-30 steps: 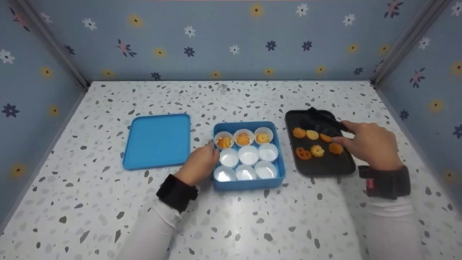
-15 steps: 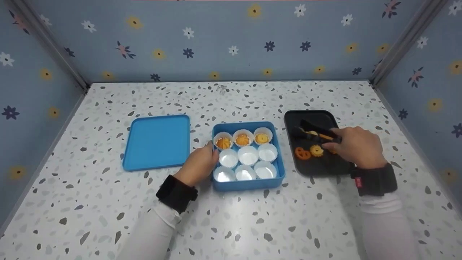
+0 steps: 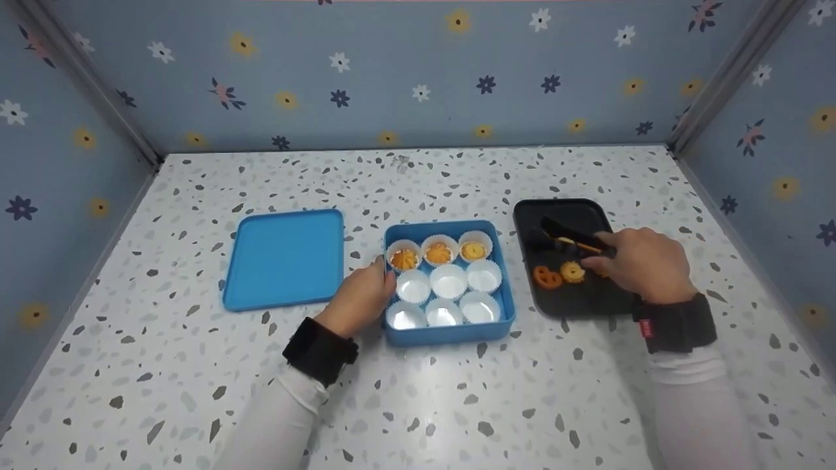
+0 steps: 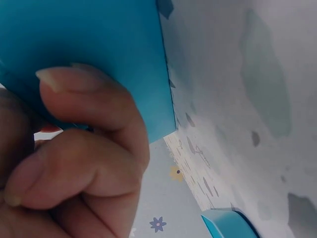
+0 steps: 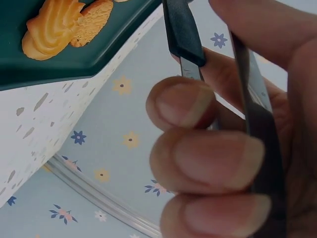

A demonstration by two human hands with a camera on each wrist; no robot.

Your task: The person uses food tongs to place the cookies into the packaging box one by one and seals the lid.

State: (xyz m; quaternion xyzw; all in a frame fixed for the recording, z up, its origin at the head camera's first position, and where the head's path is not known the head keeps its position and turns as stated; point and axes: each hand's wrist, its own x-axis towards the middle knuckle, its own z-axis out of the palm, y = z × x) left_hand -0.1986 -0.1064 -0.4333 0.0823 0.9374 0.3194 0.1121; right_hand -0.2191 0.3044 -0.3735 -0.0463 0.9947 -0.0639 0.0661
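Observation:
In the head view, my left hand (image 3: 359,297) grips the left wall of a blue box (image 3: 450,337). The wrist view has its fingers curled against the blue side (image 4: 129,54). White paper cups fill the box; the back three hold cookies (image 3: 438,253), the others nothing. My right hand (image 3: 650,264) holds black-tipped tongs (image 3: 567,230) low over a dark tray (image 3: 555,303), the tips around a pale round cookie. A pretzel (image 3: 547,277) and a flower-shaped cookie (image 3: 573,271) lie nearer me on the tray. Hand and tongs hide other cookies; a swirled cookie (image 5: 53,29) shows in the right wrist view.
A blue square lid (image 3: 284,261) lies flat on the speckled white table (image 3: 418,405), left of the box. Flower-patterned panels (image 3: 418,65) enclose the table at the back and both sides.
My right hand has moved left and lowered the tongs from the tray's back part to the pale cookie, staying nearly still since half a second ago. My left hand has kept its grip.

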